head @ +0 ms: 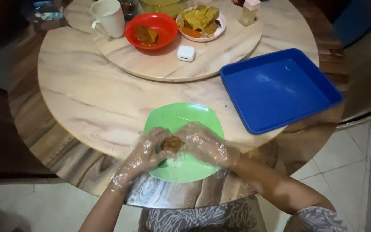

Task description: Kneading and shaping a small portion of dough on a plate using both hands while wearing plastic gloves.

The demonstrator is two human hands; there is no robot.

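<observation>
Gloved in thin clear plastic, the left hand (144, 155) curls its fingers around a small brownish lump of food (171, 143) above a green plate (181, 118) at the near edge of a round marble-patterned table (86, 99); the right hand (205, 144), gloved the same way, closes on the lump from the other side, so both hands meet on it over the plate. Farther back, on a raised turntable (159, 64) of the same pattern, a white mug (109, 18) stands at the left, then a red bowl (151, 30) with brown pieces of food, a small white rounded case (186, 53), a white plate of yellow and orange food (200, 23) and a small pale bottle (250, 12). At the right an empty blue square tray (278, 88) sits on the table, just beside the green plate, near tiled floor (348, 146)
</observation>
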